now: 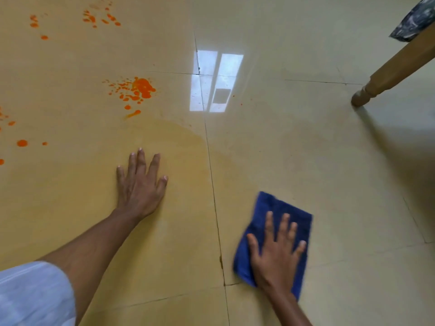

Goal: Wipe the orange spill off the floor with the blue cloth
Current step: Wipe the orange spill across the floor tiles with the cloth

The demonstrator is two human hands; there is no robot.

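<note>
A turned wooden furniture leg (386, 74) stands on the floor (306, 149) at about 2 o'clock, tapering to a rounded foot, with a scrap of dark patterned fabric (414, 20) hanging above it at the top right corner. It stands well apart from both hands and from the stains. The floor is glossy beige tile with thin dark grout lines; a bright window reflection (214, 81) shines near 12 o'clock.

The orange spill (141, 88) lies at about 11 o'clock as a solid blot ringed by small splashes. More orange drops (98, 17) sit at the far upper left, and others (22, 143) dot the left edge around 9 o'clock. A pale yellowish wet smear (179, 142) spreads across the tile just below the main blot.

The left hand (141, 184) rests flat on the floor near the centre, palm down, fingers straight and spread, holding nothing; its fingertips reach the edge of the smear. A light sleeve (33, 295) shows at 7 o'clock.

The blue cloth (282, 208), a soft folded terry square, lies on the floor at about 5 o'clock, right of a grout line and well apart from the orange blot. The right hand (277, 252) presses on it flat, fingers straight and splayed.
</note>
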